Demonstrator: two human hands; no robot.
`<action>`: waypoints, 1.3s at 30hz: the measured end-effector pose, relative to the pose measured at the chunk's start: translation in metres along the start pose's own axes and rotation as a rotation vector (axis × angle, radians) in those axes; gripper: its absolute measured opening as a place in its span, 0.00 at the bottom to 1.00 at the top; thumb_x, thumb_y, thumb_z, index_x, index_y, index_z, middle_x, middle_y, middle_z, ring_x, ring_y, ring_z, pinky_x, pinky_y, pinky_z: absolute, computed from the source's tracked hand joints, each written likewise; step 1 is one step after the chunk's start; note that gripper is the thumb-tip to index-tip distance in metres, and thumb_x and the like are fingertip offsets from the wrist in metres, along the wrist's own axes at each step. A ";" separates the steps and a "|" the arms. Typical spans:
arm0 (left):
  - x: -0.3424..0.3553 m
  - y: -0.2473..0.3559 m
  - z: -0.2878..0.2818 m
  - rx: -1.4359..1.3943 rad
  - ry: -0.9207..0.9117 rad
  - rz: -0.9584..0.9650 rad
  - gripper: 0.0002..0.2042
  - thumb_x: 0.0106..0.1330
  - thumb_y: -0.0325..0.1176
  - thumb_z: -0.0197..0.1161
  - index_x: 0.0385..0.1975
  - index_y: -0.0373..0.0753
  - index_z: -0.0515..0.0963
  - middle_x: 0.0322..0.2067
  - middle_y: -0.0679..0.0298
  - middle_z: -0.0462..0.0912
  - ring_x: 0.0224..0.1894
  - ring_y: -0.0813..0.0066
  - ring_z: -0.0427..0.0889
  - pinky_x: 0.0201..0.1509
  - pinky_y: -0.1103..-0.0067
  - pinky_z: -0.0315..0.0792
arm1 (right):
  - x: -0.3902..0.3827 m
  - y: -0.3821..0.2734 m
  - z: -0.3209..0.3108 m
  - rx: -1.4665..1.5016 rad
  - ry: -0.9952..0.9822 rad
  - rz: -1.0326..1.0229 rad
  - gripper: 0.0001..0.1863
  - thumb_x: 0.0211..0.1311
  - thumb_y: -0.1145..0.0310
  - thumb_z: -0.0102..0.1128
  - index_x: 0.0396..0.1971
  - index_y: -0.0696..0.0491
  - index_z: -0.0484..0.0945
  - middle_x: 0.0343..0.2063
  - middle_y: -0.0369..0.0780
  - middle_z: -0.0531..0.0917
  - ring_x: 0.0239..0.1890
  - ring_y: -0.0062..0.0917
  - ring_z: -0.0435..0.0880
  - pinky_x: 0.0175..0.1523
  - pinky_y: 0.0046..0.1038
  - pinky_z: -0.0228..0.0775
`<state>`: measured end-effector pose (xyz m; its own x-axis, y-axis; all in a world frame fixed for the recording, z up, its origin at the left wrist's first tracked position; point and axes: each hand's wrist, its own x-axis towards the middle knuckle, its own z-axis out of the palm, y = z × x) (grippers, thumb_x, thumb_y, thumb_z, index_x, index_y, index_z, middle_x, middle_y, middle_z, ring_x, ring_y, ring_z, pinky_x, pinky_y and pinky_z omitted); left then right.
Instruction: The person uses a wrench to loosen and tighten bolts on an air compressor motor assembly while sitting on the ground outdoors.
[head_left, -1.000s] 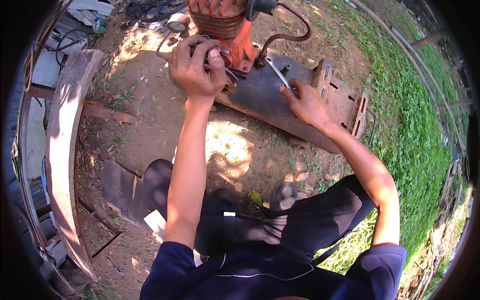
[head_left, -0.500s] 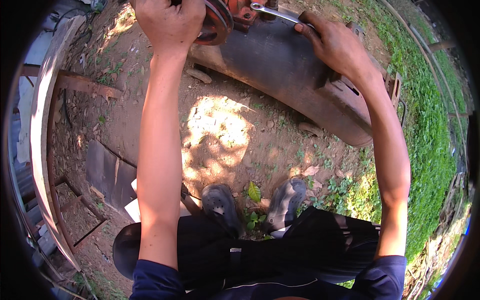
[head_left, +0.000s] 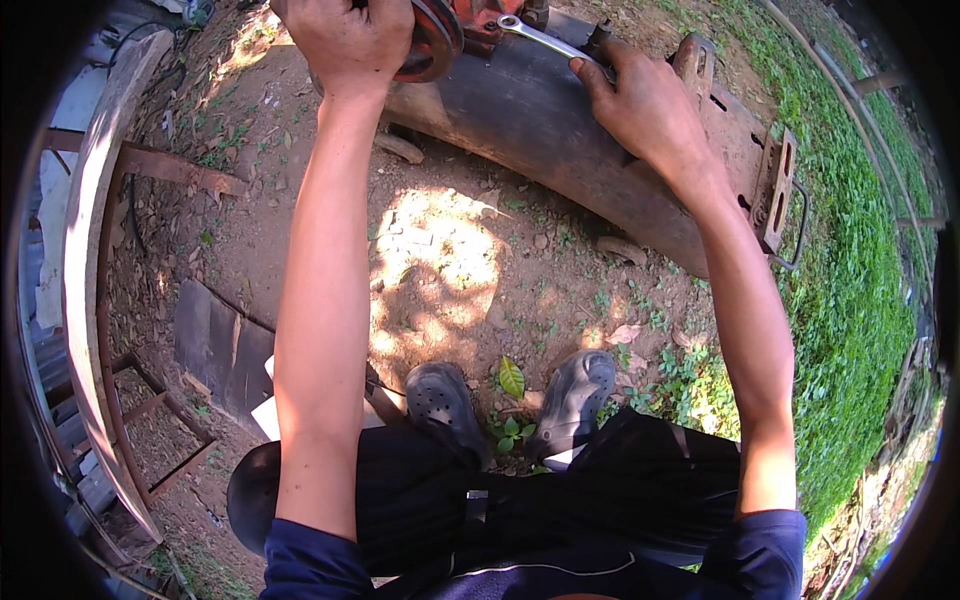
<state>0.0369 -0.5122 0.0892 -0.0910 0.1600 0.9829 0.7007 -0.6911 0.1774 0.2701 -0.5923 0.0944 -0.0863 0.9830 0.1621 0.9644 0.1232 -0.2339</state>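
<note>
My left hand (head_left: 350,45) is closed at the left rim of a dark red pulley wheel (head_left: 432,45); the upper edge of the view cuts off part of its fingers. A silver combination wrench (head_left: 548,42) is gripped by my right hand (head_left: 650,108). Its ring end points left, close to the red machine part (head_left: 482,18) beside the wheel. Beneath both hands lies a long, dark, rusty metal tank (head_left: 540,125). My right hand hovers over or rests on its top; I cannot tell which.
A slotted rusty bracket (head_left: 776,195) sits at the tank's right end, near green grass (head_left: 850,330). On the left stand a wooden plank (head_left: 85,230) and a rusty metal frame (head_left: 160,440). A dark sheet (head_left: 222,345) lies on the dirt, left of my grey clogs (head_left: 440,405).
My right hand has shifted left with the wrench, uncovering more of the bracket at the tank's right end. My left hand stays at the wheel, moved only slightly.
</note>
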 end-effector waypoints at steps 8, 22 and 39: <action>0.000 -0.001 0.001 -0.004 0.019 0.011 0.12 0.67 0.33 0.53 0.24 0.34 0.77 0.40 0.55 0.79 0.44 0.59 0.76 0.51 0.68 0.67 | -0.004 -0.025 0.012 0.087 -0.018 0.096 0.18 0.65 0.57 0.51 0.36 0.57 0.81 0.31 0.55 0.83 0.40 0.51 0.83 0.47 0.48 0.73; 0.001 0.001 -0.001 0.018 0.027 0.019 0.12 0.67 0.34 0.52 0.25 0.35 0.78 0.39 0.55 0.79 0.43 0.59 0.76 0.50 0.67 0.67 | 0.005 -0.020 0.013 0.002 -0.061 0.042 0.19 0.68 0.54 0.47 0.38 0.54 0.81 0.32 0.53 0.83 0.39 0.49 0.83 0.47 0.46 0.75; 0.000 0.003 0.000 0.049 0.045 0.009 0.14 0.68 0.36 0.50 0.25 0.35 0.76 0.37 0.53 0.80 0.43 0.55 0.76 0.51 0.65 0.65 | -0.013 -0.015 0.025 -0.193 0.075 0.118 0.25 0.68 0.48 0.46 0.30 0.54 0.81 0.21 0.50 0.83 0.29 0.45 0.85 0.35 0.46 0.76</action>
<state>0.0395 -0.5143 0.0899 -0.1154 0.1209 0.9859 0.7351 -0.6571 0.1666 0.2506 -0.6031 0.0720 0.0420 0.9754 0.2166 0.9972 -0.0276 -0.0689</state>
